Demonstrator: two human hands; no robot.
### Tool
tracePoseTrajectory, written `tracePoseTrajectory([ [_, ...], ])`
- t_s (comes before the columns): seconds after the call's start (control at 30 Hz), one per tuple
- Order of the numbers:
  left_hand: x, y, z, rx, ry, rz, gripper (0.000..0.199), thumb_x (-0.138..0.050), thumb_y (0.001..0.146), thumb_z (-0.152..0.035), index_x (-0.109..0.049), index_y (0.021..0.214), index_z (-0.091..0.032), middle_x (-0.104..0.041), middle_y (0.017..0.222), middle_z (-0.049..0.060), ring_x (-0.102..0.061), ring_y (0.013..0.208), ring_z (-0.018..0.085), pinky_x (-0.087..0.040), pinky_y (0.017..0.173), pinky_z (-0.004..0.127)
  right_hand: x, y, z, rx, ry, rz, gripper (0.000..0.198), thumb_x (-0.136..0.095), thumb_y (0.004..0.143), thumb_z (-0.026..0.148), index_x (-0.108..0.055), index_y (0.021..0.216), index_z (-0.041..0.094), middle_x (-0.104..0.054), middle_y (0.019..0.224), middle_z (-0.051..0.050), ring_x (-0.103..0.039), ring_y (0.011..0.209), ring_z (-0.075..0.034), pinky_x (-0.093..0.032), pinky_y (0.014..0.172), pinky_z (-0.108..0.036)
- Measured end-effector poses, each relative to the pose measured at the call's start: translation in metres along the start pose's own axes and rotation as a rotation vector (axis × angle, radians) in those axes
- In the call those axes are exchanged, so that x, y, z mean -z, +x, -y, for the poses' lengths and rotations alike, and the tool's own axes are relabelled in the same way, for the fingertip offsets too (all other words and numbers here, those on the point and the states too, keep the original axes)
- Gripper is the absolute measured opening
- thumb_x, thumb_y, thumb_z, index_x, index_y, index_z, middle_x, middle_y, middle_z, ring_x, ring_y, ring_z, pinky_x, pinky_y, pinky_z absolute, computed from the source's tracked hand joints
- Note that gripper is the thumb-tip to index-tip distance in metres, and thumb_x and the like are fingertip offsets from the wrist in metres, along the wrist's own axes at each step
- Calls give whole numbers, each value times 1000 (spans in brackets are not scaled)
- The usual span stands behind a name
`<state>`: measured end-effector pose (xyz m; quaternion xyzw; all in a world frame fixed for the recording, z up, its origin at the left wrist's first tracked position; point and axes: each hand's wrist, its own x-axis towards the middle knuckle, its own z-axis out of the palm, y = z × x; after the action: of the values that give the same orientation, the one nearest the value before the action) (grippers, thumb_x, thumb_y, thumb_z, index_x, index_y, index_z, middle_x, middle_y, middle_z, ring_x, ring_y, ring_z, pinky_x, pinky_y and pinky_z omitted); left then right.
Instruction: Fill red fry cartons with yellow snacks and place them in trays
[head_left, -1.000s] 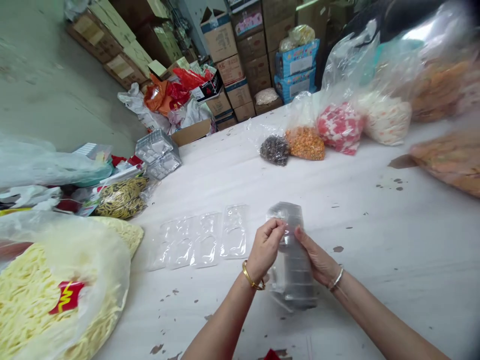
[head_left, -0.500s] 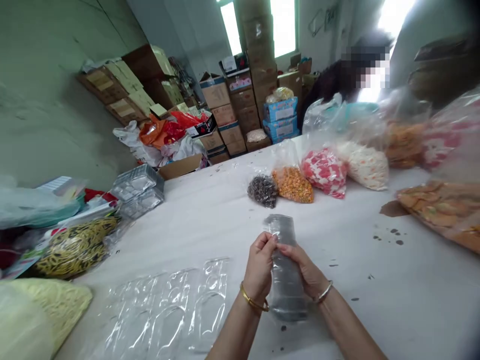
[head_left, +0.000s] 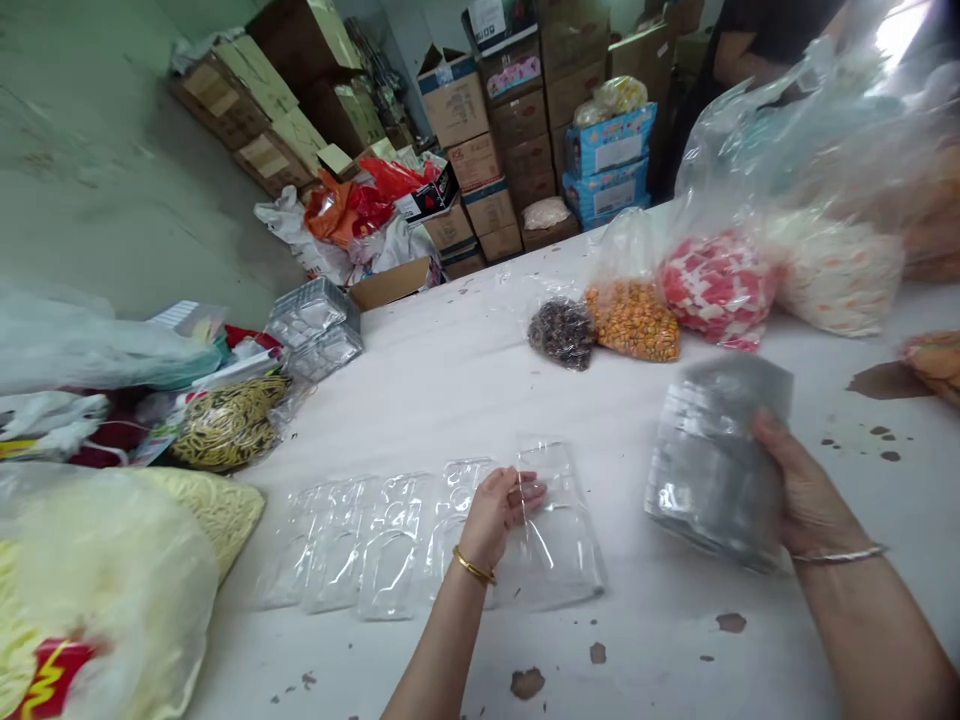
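My left hand (head_left: 504,508) pinches the left edge of a single clear plastic blister tray (head_left: 559,545), its fingertips partly showing through the plastic. To its left, several similar clear trays (head_left: 394,560) lie in an overlapping row on the white table (head_left: 420,400). My right hand (head_left: 810,490) grips a thick stack of the same blister trays (head_left: 712,460), looking grey where they are layered. The stack is held tilted and slightly blurred, with my thumb on its face and the other fingers hidden.
Bags of dark pieces (head_left: 561,332), orange pieces (head_left: 634,318), pink-and-white pieces (head_left: 720,285) and white pieces (head_left: 840,270) line the far edge. A large pale-yellow bag (head_left: 112,580) sits at left, near stacked clear boxes (head_left: 315,325). Cardboard boxes (head_left: 457,110) and a person's arm (head_left: 739,60) are behind.
My hands have moved apart. The right carries the tray stack to the right; the left, now with a single tray, has come to the right end of the row. The view has tipped downward.
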<state>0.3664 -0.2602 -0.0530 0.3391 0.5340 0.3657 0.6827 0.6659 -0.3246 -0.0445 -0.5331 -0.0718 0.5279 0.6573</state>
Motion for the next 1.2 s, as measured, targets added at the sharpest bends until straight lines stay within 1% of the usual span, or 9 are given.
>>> tracePoseTrajectory([
  [0.13,3,-32,-4,-391,441,-291,35,-69,75,-36,-59,105,-21,-60,111,9,-58,98,20,-45,83,32,-1,-37,-21,-184,-46,137,43,-72,68,54,-68,95,21,-71,79,-8,-65,61,-23,-54,55,-35],
  [0.2,-10,-57,-13,-493,588,-224,28,-63,80,-36,-62,105,-23,-61,107,7,-55,100,20,-43,82,30,-11,-64,-37,-153,-114,256,52,-72,70,53,-63,111,22,-70,97,-9,-66,80,-25,-55,70,-38],
  [0.33,-46,-110,-26,-350,584,254,22,-54,86,-40,-64,89,-21,-62,86,4,-54,81,16,-40,75,28,-31,-114,-65,-63,-216,424,62,-73,70,51,-53,124,27,-65,117,-8,-60,106,-28,-48,90,-41],
  [0.4,-57,-127,-27,-339,551,341,22,-55,85,-39,-62,79,-19,-60,81,4,-51,78,16,-39,74,28,-35,-132,-73,-30,-240,455,65,-74,69,50,-51,125,27,-64,119,-7,-58,110,-29,-46,93,-41],
  [0.53,-61,-143,-19,-251,481,341,24,-60,82,-37,-58,70,-17,-57,72,2,-48,72,14,-37,70,27,-29,-156,-77,-19,-246,449,66,-74,70,50,-50,127,26,-64,118,-8,-58,110,-29,-45,94,-42],
  [0.77,-73,-155,0,-56,75,352,33,-75,69,-35,-51,61,-14,-49,60,-2,-42,62,9,-32,64,24,-20,-186,-68,-159,-27,405,58,-73,72,46,-58,121,20,-67,113,-8,-57,112,-29,-42,99,-44],
  [1.0,-100,-137,14,11,-130,418,38,-78,66,-37,-47,59,-15,-43,58,-4,-36,59,7,-28,63,24,21,-174,-70,-267,151,203,35,-71,70,45,-71,93,19,-73,86,-5,-67,78,-25,-52,76,-37],
  [1.07,-110,-129,15,1,-93,424,41,-79,64,-38,-46,58,-15,-41,57,-5,-35,59,7,-27,63,24,31,-169,-68,-206,90,184,37,-72,70,45,-70,99,21,-73,94,-4,-66,86,-26,-51,81,-38],
  [1.2,-127,-124,18,-19,32,481,48,-80,61,-43,-42,54,-15,-40,55,-5,-36,59,7,-27,62,23,31,-167,-60,-53,-67,296,55,-71,75,41,-56,125,25,-64,122,-4,-55,115,-26,-42,100,-40],
])
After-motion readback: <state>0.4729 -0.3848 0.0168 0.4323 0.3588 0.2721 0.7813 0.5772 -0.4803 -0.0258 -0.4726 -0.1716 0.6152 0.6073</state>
